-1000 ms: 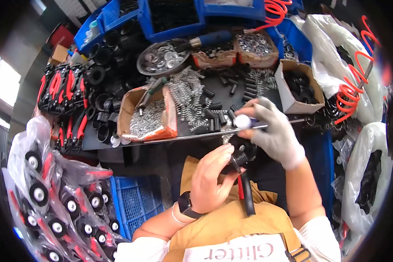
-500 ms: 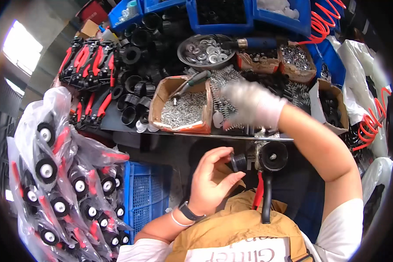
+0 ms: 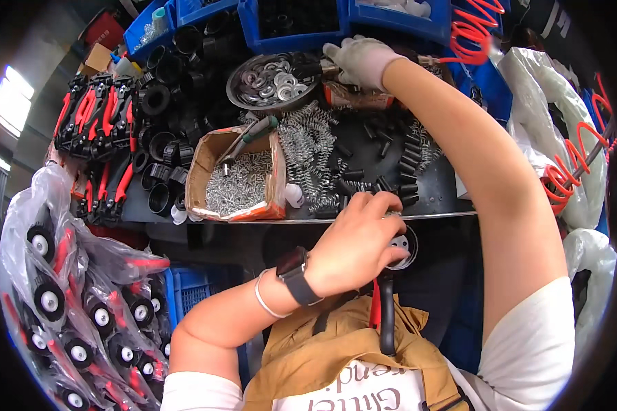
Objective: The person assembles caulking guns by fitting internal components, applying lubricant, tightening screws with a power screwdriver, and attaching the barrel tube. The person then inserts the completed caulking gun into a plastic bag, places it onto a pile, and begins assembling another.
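Below the bench edge, my bare left hand [image 3: 355, 241] grips the black wheeled handle assembly [image 3: 389, 274], steadying it against my apron. At the far side, my gloved right hand [image 3: 358, 60] closes on something beside the metal dish of washers [image 3: 271, 81]; what, I cannot tell. I judge this a fetching step; seating the part comes next.

cardboard box [image 3: 212, 154] of small metal screws sitting open on the tabletop [image 3: 432, 202] | loose springs [image 3: 312, 147] lying beside it | black rings [image 3: 161, 147] piling at left | bagged wheels [image 3: 82, 301] hanging low left | red coiled hose [image 3: 476, 24] trailing over blue bins [image 3: 391, 14]
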Tool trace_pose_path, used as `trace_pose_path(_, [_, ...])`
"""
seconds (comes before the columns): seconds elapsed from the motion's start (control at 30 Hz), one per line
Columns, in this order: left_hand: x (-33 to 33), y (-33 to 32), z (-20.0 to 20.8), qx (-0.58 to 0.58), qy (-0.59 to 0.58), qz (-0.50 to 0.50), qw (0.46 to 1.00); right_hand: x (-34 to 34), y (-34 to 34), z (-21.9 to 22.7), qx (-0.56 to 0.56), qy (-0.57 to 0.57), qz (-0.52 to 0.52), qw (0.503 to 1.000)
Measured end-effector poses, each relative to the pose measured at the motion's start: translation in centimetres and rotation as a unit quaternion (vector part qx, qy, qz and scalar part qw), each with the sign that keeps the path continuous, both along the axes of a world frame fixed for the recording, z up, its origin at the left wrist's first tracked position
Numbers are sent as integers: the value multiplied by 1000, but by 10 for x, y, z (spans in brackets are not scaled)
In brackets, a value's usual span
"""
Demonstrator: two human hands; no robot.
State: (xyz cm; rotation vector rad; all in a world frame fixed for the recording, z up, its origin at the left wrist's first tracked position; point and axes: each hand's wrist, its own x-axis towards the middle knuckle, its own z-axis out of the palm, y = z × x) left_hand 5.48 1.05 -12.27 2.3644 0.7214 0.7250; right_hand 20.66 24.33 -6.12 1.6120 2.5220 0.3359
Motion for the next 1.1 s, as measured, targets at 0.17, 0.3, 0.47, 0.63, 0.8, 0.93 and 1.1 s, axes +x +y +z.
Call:
trace_pose_path(0.17, [4, 0, -4, -16, 63, -4, 998, 12, -110, 20, 204, 64, 144, 966])
trace_pose_path(0.3, [-12, -11, -13, -132, -9, -39, 990, 39, -254, 63, 12, 220, 80, 972])
trace_pose_path(0.47, [-5, -22, -31, -89, -83, 9, 993, 75, -338, 44, -234, 411, -101, 875])
trace_pose_path(0.63, [-5, -15, -24, -135, -58, -14, 989, 86, -340, 17, -222, 372, -104, 895])
trace_pose_path(0.8, [-8, -7, -20, -164, -29, -49, 985, 83, -321, 28, -244, 268, -87, 928])
trace_pose_path(0.93, [-10, -5, -17, -188, -28, -62, 980, 73, -309, 31, -263, 211, -81, 938])
trace_pose_path(1.1, [2, -27, -59, -73, -226, -15, 971, 62, -303, 27, -271, 251, -154, 917])
